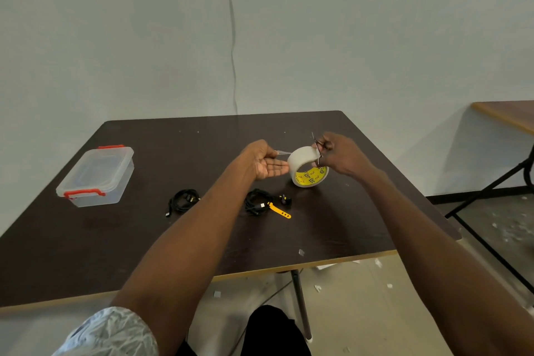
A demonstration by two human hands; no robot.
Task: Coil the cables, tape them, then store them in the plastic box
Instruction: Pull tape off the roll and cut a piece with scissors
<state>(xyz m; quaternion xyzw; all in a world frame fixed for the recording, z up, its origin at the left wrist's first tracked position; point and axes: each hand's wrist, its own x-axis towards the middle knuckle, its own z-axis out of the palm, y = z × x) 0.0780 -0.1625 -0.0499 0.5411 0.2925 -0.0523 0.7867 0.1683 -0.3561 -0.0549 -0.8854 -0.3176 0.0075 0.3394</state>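
Tape (284, 152) is pulled leftward off the roll (307, 166), pinched by the left hand (264, 163), while scissors (317, 147) are gripped by the right hand (336, 154) above the roll.

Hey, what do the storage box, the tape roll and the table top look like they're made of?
Storage box: translucent, slightly frosted plastic, since the table shows through it; its red latches look like opaque plastic. Tape roll: glossy clear film, with a yellow printed core that is probably cardboard. Table top: dark wood-grain laminate, likely over board, judging by its pale edge strip.
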